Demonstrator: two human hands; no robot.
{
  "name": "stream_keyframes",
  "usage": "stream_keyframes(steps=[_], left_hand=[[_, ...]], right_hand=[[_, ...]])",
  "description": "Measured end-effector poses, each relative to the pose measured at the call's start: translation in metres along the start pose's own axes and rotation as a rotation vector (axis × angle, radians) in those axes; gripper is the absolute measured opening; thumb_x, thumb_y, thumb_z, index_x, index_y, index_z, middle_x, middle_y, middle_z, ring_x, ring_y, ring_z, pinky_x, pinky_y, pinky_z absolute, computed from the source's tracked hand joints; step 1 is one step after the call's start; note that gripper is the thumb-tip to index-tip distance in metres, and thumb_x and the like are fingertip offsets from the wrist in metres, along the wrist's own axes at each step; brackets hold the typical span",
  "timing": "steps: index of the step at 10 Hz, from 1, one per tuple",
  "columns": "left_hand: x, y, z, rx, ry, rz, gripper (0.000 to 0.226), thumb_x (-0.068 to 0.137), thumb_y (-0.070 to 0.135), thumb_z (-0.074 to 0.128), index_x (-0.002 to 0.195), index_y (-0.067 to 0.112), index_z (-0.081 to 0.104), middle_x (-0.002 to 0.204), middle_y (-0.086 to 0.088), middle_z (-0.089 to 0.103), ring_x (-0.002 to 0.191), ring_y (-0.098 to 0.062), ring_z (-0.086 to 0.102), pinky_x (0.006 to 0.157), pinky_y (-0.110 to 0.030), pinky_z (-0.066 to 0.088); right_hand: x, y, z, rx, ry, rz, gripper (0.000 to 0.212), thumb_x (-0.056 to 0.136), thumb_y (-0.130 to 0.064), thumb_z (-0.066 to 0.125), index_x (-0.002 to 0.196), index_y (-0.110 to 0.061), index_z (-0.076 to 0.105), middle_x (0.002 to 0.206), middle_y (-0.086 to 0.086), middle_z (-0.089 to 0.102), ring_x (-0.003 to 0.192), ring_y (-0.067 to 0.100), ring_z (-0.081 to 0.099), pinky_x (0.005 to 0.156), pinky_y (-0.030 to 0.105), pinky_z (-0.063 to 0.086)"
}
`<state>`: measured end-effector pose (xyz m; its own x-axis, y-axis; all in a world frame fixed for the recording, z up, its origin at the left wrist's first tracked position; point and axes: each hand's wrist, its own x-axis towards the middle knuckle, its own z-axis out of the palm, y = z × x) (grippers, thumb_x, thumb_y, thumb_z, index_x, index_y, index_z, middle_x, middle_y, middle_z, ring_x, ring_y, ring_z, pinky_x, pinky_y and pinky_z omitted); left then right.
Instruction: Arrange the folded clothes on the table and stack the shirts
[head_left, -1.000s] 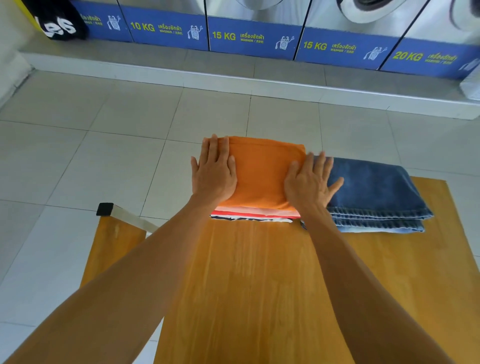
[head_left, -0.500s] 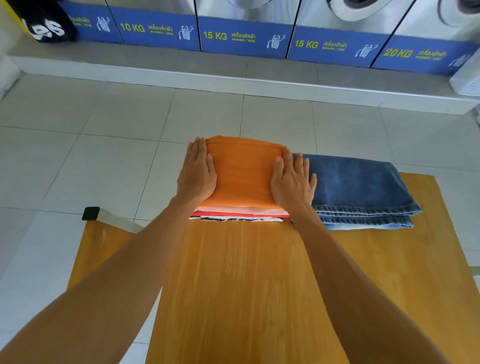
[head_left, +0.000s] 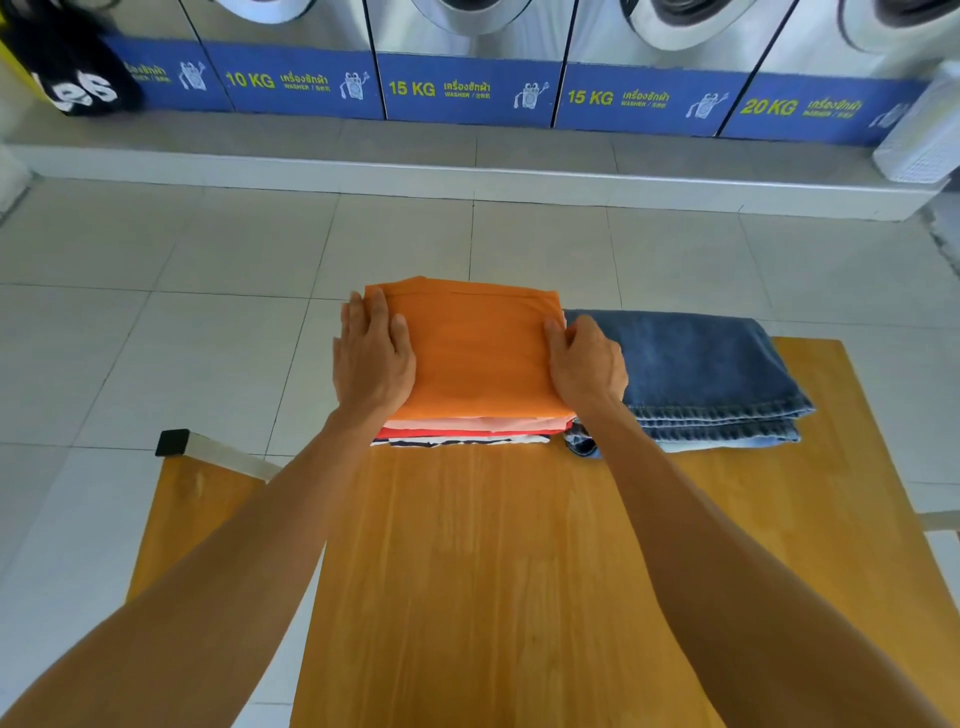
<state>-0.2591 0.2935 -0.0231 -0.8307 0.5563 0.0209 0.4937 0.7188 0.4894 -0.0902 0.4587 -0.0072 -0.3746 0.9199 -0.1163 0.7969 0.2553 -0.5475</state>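
Note:
A folded orange shirt (head_left: 478, 348) tops a stack of folded shirts (head_left: 467, 434) at the far edge of the wooden table (head_left: 493, 571); pink, red and black-and-white layers show under it. My left hand (head_left: 371, 358) presses against the stack's left side, fingers over the orange shirt's edge. My right hand (head_left: 587, 364) cups the stack's right side, fingers curled down between the shirts and the folded blue jeans (head_left: 706, 374) lying right beside them.
A row of washing machines with blue labels (head_left: 467, 88) stands on a raised step across the tiled floor. A black bag (head_left: 72, 83) sits far left, a white basket (head_left: 919, 140) far right. A metal table leg end (head_left: 208, 449) sticks out at left.
Both hands slid from lying flat on top of the orange shirt out to the stack's left and right sides. The right hand's fingers curled down along the edge.

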Motion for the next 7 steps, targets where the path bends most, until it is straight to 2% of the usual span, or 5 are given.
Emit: stream_keyframes(steps=[1, 2, 4, 5, 7], left_hand=[[0.003, 0.001, 0.000, 0.051, -0.020, 0.022, 0.060, 0.106, 0.043, 0.019, 0.158, 0.014, 0.014, 0.165, -0.012, 0.015, 0.152, -0.033, 0.015, 0.120, -0.054, 0.021], [0.004, 0.002, 0.000, 0.092, -0.067, 0.014, 0.060, 0.106, 0.042, 0.017, 0.158, 0.014, 0.010, 0.166, -0.011, 0.011, 0.153, -0.031, 0.010, 0.121, -0.054, 0.016], [0.003, 0.002, -0.004, 0.144, -0.050, 0.038, 0.062, 0.105, 0.047, 0.015, 0.158, 0.015, 0.009, 0.166, -0.011, 0.006, 0.154, -0.030, 0.002, 0.122, -0.056, 0.006], [-0.008, -0.004, -0.006, 0.173, -0.019, 0.085, 0.064, 0.104, 0.052, 0.013, 0.159, 0.019, 0.009, 0.167, -0.009, 0.005, 0.154, -0.029, 0.001, 0.121, -0.056, 0.003], [-0.022, -0.007, -0.018, 0.108, -0.119, 0.100, 0.067, 0.100, 0.059, 0.011, 0.158, 0.027, -0.003, 0.167, -0.006, -0.003, 0.154, -0.029, -0.004, 0.119, -0.060, 0.000]], right_hand=[[-0.003, 0.008, 0.001, 0.126, 0.046, 0.030, 0.044, 0.102, -0.052, 0.041, 0.092, -0.013, 0.058, 0.074, -0.001, 0.059, 0.071, 0.022, 0.060, 0.057, 0.031, 0.043], [-0.011, 0.012, 0.009, 0.116, 0.016, 0.072, 0.044, 0.103, -0.053, 0.040, 0.094, -0.013, 0.057, 0.076, 0.001, 0.061, 0.071, 0.023, 0.062, 0.063, 0.037, 0.051], [-0.011, 0.010, 0.000, 0.230, 0.073, 0.154, 0.050, 0.103, -0.052, 0.036, 0.083, -0.013, 0.059, 0.071, 0.000, 0.058, 0.062, 0.015, 0.054, 0.058, 0.030, 0.041], [-0.016, 0.014, -0.008, 0.262, 0.099, 0.177, 0.050, 0.104, -0.049, 0.033, 0.085, -0.012, 0.061, 0.074, 0.001, 0.061, 0.064, 0.016, 0.055, 0.059, 0.032, 0.043], [-0.040, 0.004, -0.016, 0.195, 0.164, 0.029, 0.043, 0.105, -0.045, 0.034, 0.091, -0.012, 0.059, 0.090, 0.007, 0.062, 0.080, 0.021, 0.059, 0.067, 0.039, 0.050]])
